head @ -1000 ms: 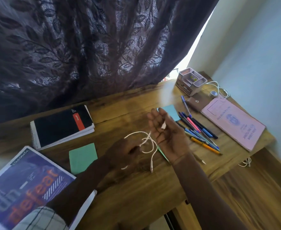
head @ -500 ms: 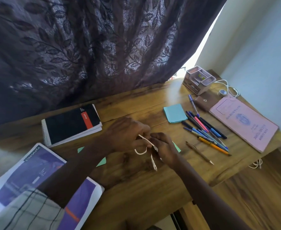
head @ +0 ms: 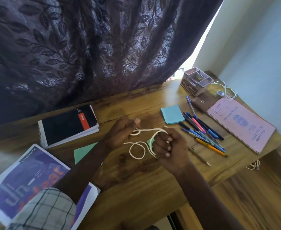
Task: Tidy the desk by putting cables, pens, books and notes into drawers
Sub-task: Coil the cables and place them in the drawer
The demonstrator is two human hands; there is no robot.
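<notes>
Your left hand (head: 121, 133) is pinching one loop of the thin white cable (head: 151, 143) at the centre of the frame, and your right hand (head: 169, 150) is curling round another stretch of it, just above the wooden table (head: 136, 180). Coloured pens (head: 202, 131) are lying to the right and a black spiral notebook (head: 68, 125) to the left.

Single head-worn view, close above the wooden desk (head: 136, 188), angled forward and down toward the curtain (head: 86, 47).
</notes>
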